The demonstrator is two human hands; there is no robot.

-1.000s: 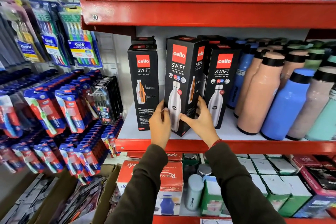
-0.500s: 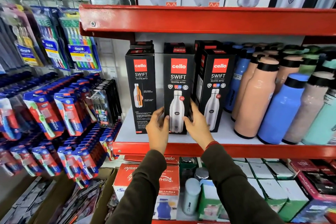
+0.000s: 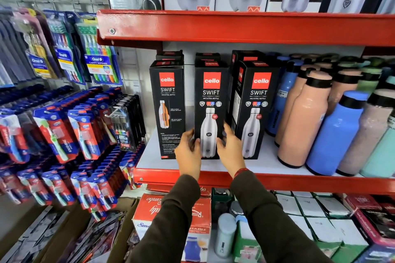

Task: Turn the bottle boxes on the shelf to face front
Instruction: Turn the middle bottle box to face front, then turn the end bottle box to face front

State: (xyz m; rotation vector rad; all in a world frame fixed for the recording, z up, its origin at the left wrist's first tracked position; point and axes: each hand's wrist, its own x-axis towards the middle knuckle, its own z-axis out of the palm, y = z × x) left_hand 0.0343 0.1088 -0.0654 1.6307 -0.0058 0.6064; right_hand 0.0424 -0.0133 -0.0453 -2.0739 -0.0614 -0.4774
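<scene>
Black cardboard bottle boxes with red "cello" squares are lined along the front edge of the red metal shelf (image 3: 277, 181), toward its left end. The middle box (image 3: 210, 100) is held low down between both hands: the left hand (image 3: 189, 156) is pressed against its left side, and the right hand (image 3: 232, 151) is laid against its right side, fingers partly curled around the lower front. Whether the box is firmly gripped or only steadied cannot be told, as the right fingers are blurred. Its main panel, with the steel bottle picture, is squared to the front.

The right-hand box (image 3: 257, 111) is also shown by its main panel, though it is set slightly askew, so that a narrow side face is visible on its left. The left-hand box (image 3: 168, 109), nearest the shelf's left end, is presented by a different panel, with a small orange bottle picture and fine print; judged by that, it is not yet turned. More black boxes are stood behind the front row, and their facing cannot be made out.

Loose peach and blue bottles (image 3: 305, 117) are crowded just beside the boxes, toward the shelf's right end.

By this judgement the middle box is done, the right one nearly so, and the left one is left.
</scene>
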